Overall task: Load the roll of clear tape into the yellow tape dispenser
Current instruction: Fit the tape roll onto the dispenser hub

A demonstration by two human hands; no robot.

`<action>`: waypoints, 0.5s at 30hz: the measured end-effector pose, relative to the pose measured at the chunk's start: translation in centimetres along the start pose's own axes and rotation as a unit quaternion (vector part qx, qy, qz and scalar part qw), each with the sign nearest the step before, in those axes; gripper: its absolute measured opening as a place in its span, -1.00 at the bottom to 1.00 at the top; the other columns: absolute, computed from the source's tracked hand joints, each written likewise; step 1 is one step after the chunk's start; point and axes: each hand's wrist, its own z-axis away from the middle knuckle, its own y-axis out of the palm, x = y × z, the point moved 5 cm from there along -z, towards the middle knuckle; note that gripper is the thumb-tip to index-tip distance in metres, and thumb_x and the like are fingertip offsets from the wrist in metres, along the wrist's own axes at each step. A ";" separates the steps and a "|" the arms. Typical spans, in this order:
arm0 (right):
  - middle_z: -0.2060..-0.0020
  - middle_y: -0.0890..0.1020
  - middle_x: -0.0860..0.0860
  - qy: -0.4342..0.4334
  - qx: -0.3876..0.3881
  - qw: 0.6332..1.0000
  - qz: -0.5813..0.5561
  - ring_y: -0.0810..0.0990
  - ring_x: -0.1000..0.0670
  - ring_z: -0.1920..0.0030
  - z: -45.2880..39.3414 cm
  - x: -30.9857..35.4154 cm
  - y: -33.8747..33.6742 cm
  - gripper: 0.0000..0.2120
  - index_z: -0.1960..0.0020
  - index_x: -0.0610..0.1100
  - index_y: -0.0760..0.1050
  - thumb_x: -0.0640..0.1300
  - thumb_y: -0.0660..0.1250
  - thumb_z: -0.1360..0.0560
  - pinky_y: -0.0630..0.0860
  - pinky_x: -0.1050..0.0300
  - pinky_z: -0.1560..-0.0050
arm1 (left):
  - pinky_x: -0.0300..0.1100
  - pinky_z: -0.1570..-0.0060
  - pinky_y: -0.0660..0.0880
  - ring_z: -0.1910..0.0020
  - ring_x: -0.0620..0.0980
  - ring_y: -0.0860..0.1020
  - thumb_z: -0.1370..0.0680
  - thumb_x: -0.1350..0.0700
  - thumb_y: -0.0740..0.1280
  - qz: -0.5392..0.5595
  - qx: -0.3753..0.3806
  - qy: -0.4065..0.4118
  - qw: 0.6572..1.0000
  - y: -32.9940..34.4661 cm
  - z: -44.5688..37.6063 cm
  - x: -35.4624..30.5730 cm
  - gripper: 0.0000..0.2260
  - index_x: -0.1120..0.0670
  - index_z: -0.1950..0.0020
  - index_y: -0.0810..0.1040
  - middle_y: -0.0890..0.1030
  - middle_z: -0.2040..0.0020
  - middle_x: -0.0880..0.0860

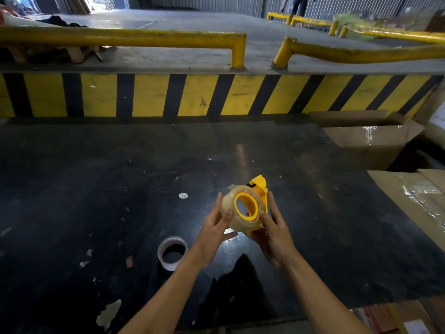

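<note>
- The dark table (120,177) fills the view, scuffed and dotted with paper scraps; cardboard boxes (375,141) crowd its right side.
- The right hand (272,233) cradles the yellow dispenser (258,186) from below, fingers closed round its frame, likely to steady it.
- The left hand (214,231) lies against the tape roll (228,208) with fingers spread, seemingly pressing it onto the yellow hub.
- The roll sits on the hub, held above the table, so seating looks nearly done.
- A nearly spent roll (172,253) stands near the left wrist, untouched.
</note>
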 end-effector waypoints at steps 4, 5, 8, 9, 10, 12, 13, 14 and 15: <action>-0.03 0.74 0.10 0.002 0.023 0.997 0.067 0.73 -0.04 -0.02 0.3 0.0 0.2 -0.51 -0.37 0.34 0.35 -0.08 0.32 -0.55 0.65 -0.04 -0.02 | -0.08 -0.18 0.61 -0.28 -0.11 0.56 -0.58 -0.01 0.35 -0.037 -0.013 0.040 0.998 0.1 0.1 -0.7 -0.32 -0.14 -0.62 0.08 0.47 -0.44 -0.04; 0.01 0.76 0.05 -0.001 0.027 0.996 0.084 0.74 -0.06 0.00 0.3 -0.1 0.2 -0.49 -0.40 0.31 0.33 -0.13 0.32 -0.57 0.66 0.01 0.01 | -0.09 -0.20 0.60 -0.23 -0.13 0.60 -0.55 -0.03 0.37 -0.053 -0.013 0.050 0.997 0.2 0.2 -0.9 -0.29 -0.17 -0.61 0.09 0.51 -0.40 -0.05; 0.14 0.76 -0.02 -0.010 0.020 0.995 0.101 0.76 -0.07 0.08 0.3 -0.1 0.3 -0.47 -0.34 0.33 0.35 -0.25 0.29 -0.59 0.66 0.09 0.13 | -0.24 -0.15 0.58 -0.13 -0.17 0.66 -0.57 -0.04 0.37 -0.126 0.008 0.073 0.989 0.8 0.6 -1.5 -0.33 -0.28 -0.58 0.09 0.58 -0.34 -0.10; 0.16 0.76 -0.02 -0.011 0.017 0.995 0.100 0.76 -0.08 0.09 0.3 -0.1 0.3 -0.46 -0.30 0.34 0.36 -0.27 0.28 -0.59 0.66 0.09 0.14 | -0.28 -0.15 0.57 -0.13 -0.19 0.66 -0.60 -0.03 0.36 -0.145 0.020 0.079 0.986 1.0 0.7 -1.7 -0.34 -0.31 -0.57 0.07 0.58 -0.33 -0.11; 0.14 0.75 -0.04 -0.010 0.013 0.995 0.098 0.76 -0.09 0.09 0.3 0.0 0.2 -0.44 -0.30 0.35 0.35 -0.30 0.27 -0.59 0.67 0.08 0.15 | -0.26 -0.18 0.56 -0.15 -0.19 0.65 -0.61 -0.03 0.35 -0.160 0.030 0.085 0.983 1.1 0.7 -1.7 -0.35 -0.34 -0.57 0.06 0.57 -0.35 -0.12; 0.07 0.74 -0.10 -0.006 0.015 0.995 0.100 0.75 -0.14 0.06 0.5 0.0 0.2 -0.37 -0.34 0.37 0.28 -0.33 0.26 -0.58 0.66 0.02 0.13 | -0.09 -0.29 0.54 -0.22 -0.11 0.63 -0.60 -0.05 0.36 -0.169 0.052 0.092 0.980 1.3 0.8 -1.8 -0.34 -0.39 -0.55 0.06 0.51 -0.42 -0.14; 0.05 0.74 -0.11 -0.005 0.018 0.994 0.103 0.75 -0.16 0.05 0.5 0.0 0.2 -0.36 -0.34 0.38 0.27 -0.34 0.26 -0.58 0.66 0.01 0.12 | 0.00 -0.32 0.53 -0.24 -0.06 0.63 -0.60 -0.06 0.37 -0.164 0.063 0.089 0.980 1.3 0.9 -1.9 -0.33 -0.42 -0.54 0.06 0.50 -0.42 -0.18; 0.03 0.74 -0.12 -0.001 0.020 0.994 0.106 0.74 -0.17 0.04 0.5 0.0 0.2 -0.35 -0.34 0.38 0.27 -0.34 0.26 -0.58 0.66 -0.01 0.12 | 0.06 -0.33 0.52 -0.24 -0.02 0.64 -0.59 -0.04 0.38 -0.155 0.075 0.082 0.982 1.3 0.9 -1.8 -0.32 -0.43 -0.54 0.06 0.50 -0.40 -0.23; 0.02 0.74 -0.13 0.006 0.020 0.994 0.109 0.74 -0.19 0.03 0.5 -0.1 0.1 -0.35 -0.36 0.36 0.27 -0.35 0.25 -0.58 0.67 -0.02 0.11 | 0.10 -0.32 0.53 -0.23 0.00 0.64 -0.59 -0.01 0.39 -0.142 0.086 0.074 0.983 1.2 0.9 -1.9 -0.31 -0.42 -0.54 0.06 0.50 -0.37 -0.27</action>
